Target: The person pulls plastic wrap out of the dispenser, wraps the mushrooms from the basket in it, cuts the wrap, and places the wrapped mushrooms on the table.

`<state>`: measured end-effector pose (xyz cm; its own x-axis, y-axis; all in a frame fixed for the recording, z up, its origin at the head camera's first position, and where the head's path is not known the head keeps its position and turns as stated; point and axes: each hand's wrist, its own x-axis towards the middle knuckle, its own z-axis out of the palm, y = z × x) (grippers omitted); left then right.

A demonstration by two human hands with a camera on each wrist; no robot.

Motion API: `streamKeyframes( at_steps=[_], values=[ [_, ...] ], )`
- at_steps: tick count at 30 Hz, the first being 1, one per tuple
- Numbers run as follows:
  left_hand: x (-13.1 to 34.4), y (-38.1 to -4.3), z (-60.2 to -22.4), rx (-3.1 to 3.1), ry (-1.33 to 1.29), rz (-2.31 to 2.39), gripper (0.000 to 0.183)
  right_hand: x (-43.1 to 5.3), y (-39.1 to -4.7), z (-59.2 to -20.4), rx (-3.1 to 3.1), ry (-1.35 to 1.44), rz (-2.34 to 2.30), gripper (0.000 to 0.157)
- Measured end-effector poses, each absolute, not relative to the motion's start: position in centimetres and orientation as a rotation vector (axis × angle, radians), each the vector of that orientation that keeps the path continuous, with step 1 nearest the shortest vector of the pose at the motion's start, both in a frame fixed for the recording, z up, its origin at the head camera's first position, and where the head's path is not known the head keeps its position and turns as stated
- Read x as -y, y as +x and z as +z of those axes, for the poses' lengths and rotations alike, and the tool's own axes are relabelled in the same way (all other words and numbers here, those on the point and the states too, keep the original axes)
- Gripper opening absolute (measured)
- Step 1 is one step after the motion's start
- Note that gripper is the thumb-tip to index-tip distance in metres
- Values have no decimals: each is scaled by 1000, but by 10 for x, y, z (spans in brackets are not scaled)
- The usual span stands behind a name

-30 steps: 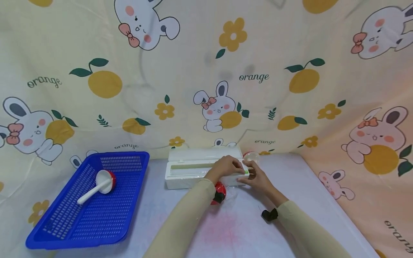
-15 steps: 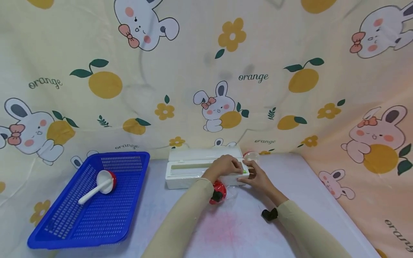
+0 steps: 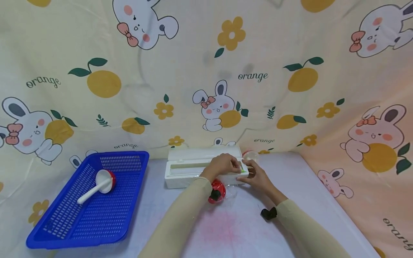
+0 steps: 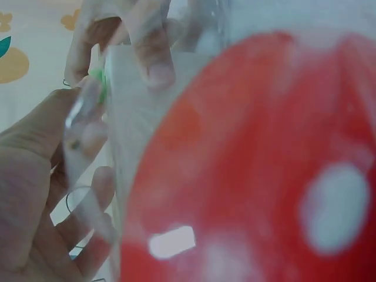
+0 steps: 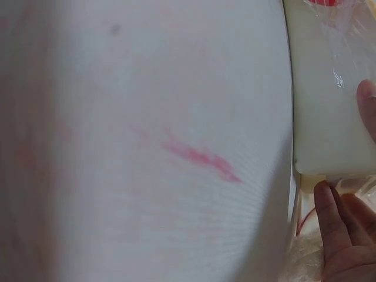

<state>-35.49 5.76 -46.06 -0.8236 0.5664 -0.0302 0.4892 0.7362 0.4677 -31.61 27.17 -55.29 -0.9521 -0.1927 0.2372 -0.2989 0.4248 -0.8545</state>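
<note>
A white cling film dispenser (image 3: 180, 182) lies on the table with its lid raised. My left hand (image 3: 222, 165) reaches over its right part, fingers bent down at a small green slide cutter (image 3: 243, 171). The right hand (image 3: 259, 179) grips the dispenser's right end, thumb at the front and fingers behind. Clear film hangs over the front onto a red, white-spotted round thing (image 3: 218, 187) below my left wrist. This thing (image 4: 247, 176) fills much of the left wrist view. In the right wrist view, right-hand fingers (image 5: 332, 223) sit at the dispenser's end.
At left stands a blue plastic basket (image 3: 129, 215) holding a red-and-white mushroom-shaped ladle (image 3: 104, 181). Another red-and-white round item (image 3: 251, 156) sits behind the dispenser's right end. A patterned cloth (image 3: 155, 71) hangs behind the table.
My left hand and the green slide cutter have shifted slightly left along the dispenser. The right hand keeps its grip at the end.
</note>
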Motion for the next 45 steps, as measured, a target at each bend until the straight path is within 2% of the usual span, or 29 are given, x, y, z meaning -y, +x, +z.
streamKeyframes(
  at_steps=[18, 31, 39, 45],
  values=[
    [-25, -355, -459, -2758, 881, 638, 10, -267, -317, -554, 2619, 388, 1528, 78],
    [31, -352, -451, -2721, 847, 632, 11, -267, -315, -547, 2688, 288, 1520, 89],
    [61, -351, -449, -2743, 846, 618, 10, -274, -317, -547, 2655, 309, 1531, 83],
    [72, -349, -452, -2755, 862, 576, 10, -271, -317, -547, 2685, 275, 1555, 89]
  ],
)
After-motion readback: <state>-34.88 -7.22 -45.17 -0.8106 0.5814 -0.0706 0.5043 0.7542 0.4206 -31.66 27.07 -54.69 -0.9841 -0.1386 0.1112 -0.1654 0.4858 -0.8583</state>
